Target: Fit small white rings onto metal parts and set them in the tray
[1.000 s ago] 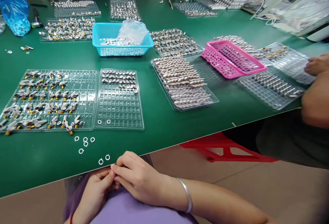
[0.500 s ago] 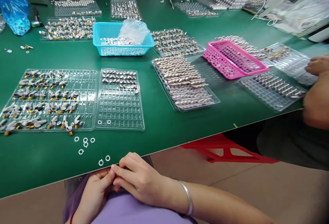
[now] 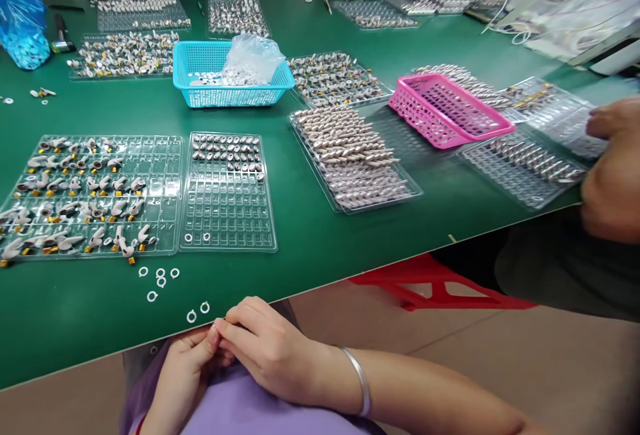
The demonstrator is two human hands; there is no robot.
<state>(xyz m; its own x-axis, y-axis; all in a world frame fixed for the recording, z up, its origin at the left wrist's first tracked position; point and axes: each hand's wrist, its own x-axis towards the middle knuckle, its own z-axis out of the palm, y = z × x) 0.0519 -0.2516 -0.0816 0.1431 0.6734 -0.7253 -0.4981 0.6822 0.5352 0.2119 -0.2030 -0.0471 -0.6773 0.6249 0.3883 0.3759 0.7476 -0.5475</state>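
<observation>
Just below the table's front edge, my left hand [image 3: 193, 358] and my right hand [image 3: 265, 348] meet over my lap, fingertips pinched together. Whatever they hold is hidden by the fingers. Several white rings [image 3: 161, 282] lie loose on the green table [image 3: 95, 315] close by. Beyond them, a clear tray [image 3: 230, 215] carries rows of small dark-and-white oval parts at its far end and two white rings in its near corner. Left of it, a wider clear tray [image 3: 165, 182] bears white earbud-like housings [image 3: 100, 185] with yellow tabs.
A blue basket [image 3: 230, 96] with a plastic bag stands mid-table. A pink basket [image 3: 425, 125] sits right of it, behind a tray of stacked white stems [image 3: 350, 155]. A co-worker's hand [image 3: 613, 162] is at the right; two people work opposite. A red stool [image 3: 430, 282] stands under the table.
The view has shifted slightly, so the table's contents appear a little further left. My hands stay pinched together with small finger movement. The co-worker's hand at right has moved further into view.
</observation>
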